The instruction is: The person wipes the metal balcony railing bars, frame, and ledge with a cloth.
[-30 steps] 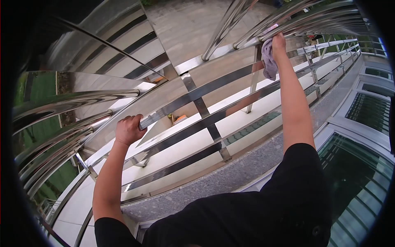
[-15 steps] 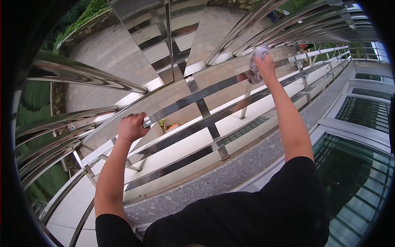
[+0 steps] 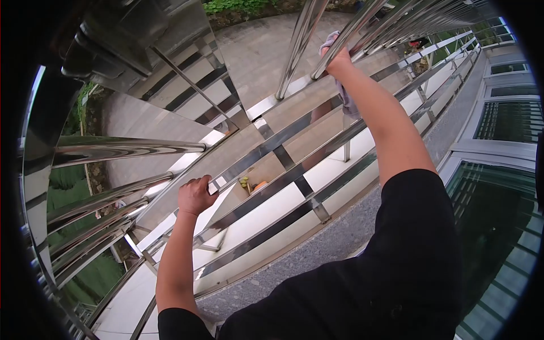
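Observation:
My left hand [image 3: 196, 195] is closed round the top flat rail [image 3: 255, 154] of a shiny metal railing. Farther up and to the right, my right hand [image 3: 338, 60] grips a greyish-purple cloth [image 3: 347, 101] at an upright round metal bar [image 3: 350, 35]. Part of the cloth shows above the fingers, and the rest hangs down below the hand over the rails. The bar hides some of the fingers.
More round bars [image 3: 130, 146] stand at the left. A mirror-like metal panel [image 3: 170, 68] is at the upper left. Below the rails runs a speckled stone ledge [image 3: 277, 263], with barred windows [image 3: 493, 226] at the right. Paving [image 3: 263, 54] lies beyond the bars.
My right hand has moved with the cloth from the flat rail up and left to an upright bar. My left hand still holds the rail. The view has shifted, showing more of the panel.

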{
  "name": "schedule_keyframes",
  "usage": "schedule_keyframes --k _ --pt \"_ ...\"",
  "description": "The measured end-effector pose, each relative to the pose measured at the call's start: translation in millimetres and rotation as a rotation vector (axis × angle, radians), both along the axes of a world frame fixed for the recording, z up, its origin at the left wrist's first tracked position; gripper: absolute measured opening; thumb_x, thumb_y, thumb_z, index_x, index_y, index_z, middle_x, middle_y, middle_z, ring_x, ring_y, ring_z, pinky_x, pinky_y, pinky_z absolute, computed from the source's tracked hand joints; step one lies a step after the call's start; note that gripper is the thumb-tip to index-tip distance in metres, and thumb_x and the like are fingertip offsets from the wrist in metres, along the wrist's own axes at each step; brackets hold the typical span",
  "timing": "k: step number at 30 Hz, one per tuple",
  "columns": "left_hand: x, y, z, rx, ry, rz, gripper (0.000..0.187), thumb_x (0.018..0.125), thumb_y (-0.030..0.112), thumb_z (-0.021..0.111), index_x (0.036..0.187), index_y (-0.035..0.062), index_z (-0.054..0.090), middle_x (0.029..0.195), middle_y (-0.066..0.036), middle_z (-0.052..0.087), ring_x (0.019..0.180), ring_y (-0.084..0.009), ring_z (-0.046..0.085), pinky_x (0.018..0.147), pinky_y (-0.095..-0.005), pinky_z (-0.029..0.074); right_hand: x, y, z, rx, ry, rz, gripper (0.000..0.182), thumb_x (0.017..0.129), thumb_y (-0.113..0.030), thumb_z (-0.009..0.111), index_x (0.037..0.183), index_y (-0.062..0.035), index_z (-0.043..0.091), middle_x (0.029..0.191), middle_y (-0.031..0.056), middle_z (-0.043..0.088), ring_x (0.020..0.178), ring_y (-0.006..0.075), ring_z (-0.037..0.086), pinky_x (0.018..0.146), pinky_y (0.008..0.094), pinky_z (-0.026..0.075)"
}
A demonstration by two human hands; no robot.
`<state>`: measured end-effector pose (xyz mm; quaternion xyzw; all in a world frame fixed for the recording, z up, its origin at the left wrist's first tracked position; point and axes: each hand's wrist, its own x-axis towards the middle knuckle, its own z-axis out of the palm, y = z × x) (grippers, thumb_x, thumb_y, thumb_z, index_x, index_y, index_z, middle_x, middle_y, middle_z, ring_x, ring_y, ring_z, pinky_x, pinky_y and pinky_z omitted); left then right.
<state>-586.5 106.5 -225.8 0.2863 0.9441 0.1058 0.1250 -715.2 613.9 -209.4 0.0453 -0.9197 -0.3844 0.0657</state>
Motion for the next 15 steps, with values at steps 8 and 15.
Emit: schedule_keyframes --k 8,15 --pt "0 -1 -2 -0.018 0.034 -0.033 0.035 0.065 0.031 0.073 0.094 0.0156 0.06 0.066 -0.002 0.064 0.067 -0.0243 0.064 0.058 -0.0386 0.052 -13 0 -32 -0.088 -0.034 -0.169 0.01 0.081 -0.026 0.057 0.082 -0.0169 0.06 0.082 0.003 0.059 0.082 0.0193 0.055 0.072 0.0321 0.041" --pt "1 1 -2 -0.009 0.048 -0.057 0.034 0.065 0.029 0.073 0.094 0.0163 0.059 0.065 -0.001 0.063 0.066 -0.0229 0.064 0.058 -0.0376 0.052 -55 48 -149 0.403 0.135 -0.105 0.009 0.083 -0.022 0.05 0.077 -0.0196 0.056 0.075 0.0017 0.053 0.07 0.0183 0.053 0.059 0.03 0.041"
